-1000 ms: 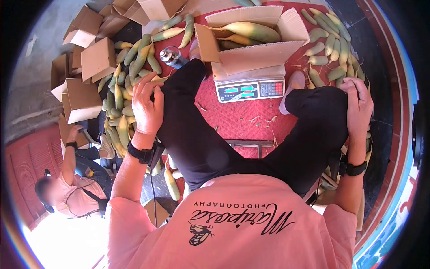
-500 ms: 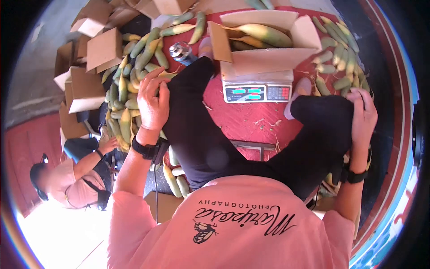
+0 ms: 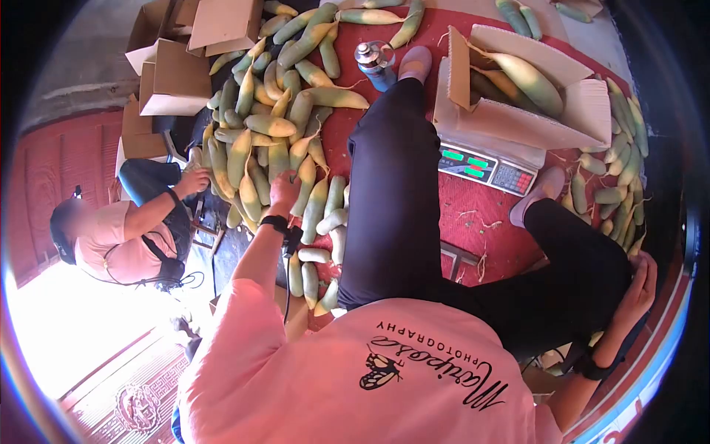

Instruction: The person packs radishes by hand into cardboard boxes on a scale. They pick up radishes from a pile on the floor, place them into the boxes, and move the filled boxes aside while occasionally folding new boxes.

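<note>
My left hand (image 3: pixel 284 189) is at the pile of green and yellow radishes (image 3: pixel 262 126), its fingers bent over a radish near the pile's front; whether they grip it is hidden. My right hand (image 3: pixel 642 285) rests beside my right knee, holding nothing, its fingers together but stretched out. In front of me a digital scale (image 3: pixel 484 169) with green lit digits bears an open cardboard box (image 3: pixel 532 122), which holds several large radishes (image 3: pixel 525 80).
A blue bottle (image 3: pixel 376 68) stands near my left foot. Open cardboard boxes (image 3: pixel 176 80) are at the back left. A co-worker (image 3: pixel 111 237) sits at the left, one hand by the pile. More radishes (image 3: pixel 625 148) lie at the right.
My left hand has moved from my left knee onto the radish pile. My right hand is still by my right knee. The view has turned to the left, so the scale and box appear further right.
</note>
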`<state>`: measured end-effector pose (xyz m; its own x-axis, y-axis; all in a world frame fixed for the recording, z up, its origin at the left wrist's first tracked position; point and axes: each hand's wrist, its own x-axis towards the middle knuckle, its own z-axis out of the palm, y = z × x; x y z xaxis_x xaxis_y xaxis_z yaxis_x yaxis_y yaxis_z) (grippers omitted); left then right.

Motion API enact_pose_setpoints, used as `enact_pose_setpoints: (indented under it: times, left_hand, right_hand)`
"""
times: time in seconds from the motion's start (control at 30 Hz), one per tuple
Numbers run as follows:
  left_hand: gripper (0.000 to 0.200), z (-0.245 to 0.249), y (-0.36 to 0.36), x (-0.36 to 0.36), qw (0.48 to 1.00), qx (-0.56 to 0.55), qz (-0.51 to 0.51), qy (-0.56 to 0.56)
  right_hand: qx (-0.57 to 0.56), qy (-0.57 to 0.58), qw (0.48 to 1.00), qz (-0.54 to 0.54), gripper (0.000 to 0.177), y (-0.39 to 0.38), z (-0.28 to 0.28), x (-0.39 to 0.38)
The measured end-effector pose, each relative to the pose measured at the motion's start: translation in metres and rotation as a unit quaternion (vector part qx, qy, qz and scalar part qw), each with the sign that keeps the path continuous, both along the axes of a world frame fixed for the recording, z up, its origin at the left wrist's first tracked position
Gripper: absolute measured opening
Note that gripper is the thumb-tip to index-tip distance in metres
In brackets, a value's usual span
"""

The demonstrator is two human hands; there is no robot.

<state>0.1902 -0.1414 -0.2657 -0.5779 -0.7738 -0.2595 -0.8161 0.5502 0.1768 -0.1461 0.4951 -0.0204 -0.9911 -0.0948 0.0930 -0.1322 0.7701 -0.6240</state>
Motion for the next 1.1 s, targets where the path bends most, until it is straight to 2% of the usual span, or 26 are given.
enact_pose_setpoints:
  times: [0.1,0.17,0.23,0.3,0.37,0.5,0.53,0.63,0.77,0.8,0.83,0.9,0.97,1.03,1.1]
  left_hand:
    - [0.035,-0.018,0.009,0.005,0.999,-0.006,0.004,-0.039]
    - [0.042,-0.016,0.0,-0.01,0.997,0.03,0.021,-0.072]
    - [0.046,-0.015,-0.012,-0.026,0.99,-0.113,-0.073,-0.034]
    - [0.049,0.001,-0.024,-0.055,0.983,-0.153,-0.093,-0.048]
    - [0.047,0.016,-0.035,-0.076,0.972,-0.183,-0.125,-0.074]
    - [0.043,0.003,-0.057,-0.091,0.94,-0.232,-0.225,-0.112]
    - [0.035,0.002,-0.056,-0.096,0.94,-0.213,-0.235,-0.129]
    - [0.03,-0.007,-0.035,-0.104,0.934,-0.179,-0.253,-0.178]
    - [0.035,-0.021,-0.024,-0.108,0.911,-0.179,-0.291,-0.232]
    - [0.037,-0.022,-0.02,-0.116,0.91,-0.146,-0.285,-0.262]
    - [0.037,-0.036,-0.024,-0.111,0.912,-0.177,-0.279,-0.242]
    - [0.037,-0.034,-0.027,-0.121,0.911,-0.162,-0.276,-0.259]
    - [0.031,-0.035,-0.032,-0.132,0.9,-0.156,-0.276,-0.3]
    - [0.025,-0.05,-0.041,-0.132,0.885,-0.172,-0.288,-0.322]
    - [0.024,-0.059,-0.04,-0.132,0.877,-0.152,-0.257,-0.377]
  right_hand:
    - [0.029,-0.021,0.999,-0.038,0.026,0.001,0.005,0.003]
    - [0.027,-0.022,0.998,-0.044,0.027,0.003,0.005,0.005]
    - [0.035,-0.018,0.998,-0.044,0.028,0.003,0.007,0.004]
    - [0.034,-0.014,0.998,-0.041,0.029,-0.005,0.011,0.007]
    - [0.091,-0.001,0.995,-0.038,0.029,-0.003,0.014,0.007]
    - [0.13,-0.004,0.991,-0.045,0.031,0.01,0.012,0.007]
    - [0.133,-0.006,0.99,-0.046,0.031,0.012,0.013,0.008]
    - [0.097,-0.027,0.992,-0.082,0.032,0.01,0.014,0.01]
    - [0.113,-0.027,0.989,-0.087,0.03,0.003,0.011,0.006]
    - [0.103,-0.018,0.99,-0.092,0.029,0.008,0.015,0.007]
    - [0.106,-0.013,0.989,-0.099,0.029,0.01,0.016,0.004]
    - [0.064,-0.042,0.996,-0.047,0.026,0.011,0.015,0.003]
    - [0.086,-0.035,0.994,-0.06,0.024,0.008,0.014,0.003]
    - [0.057,-0.031,0.997,-0.048,0.024,0.013,0.008,0.005]
    - [0.044,-0.021,0.996,-0.076,0.022,0.008,0.01,0.009]
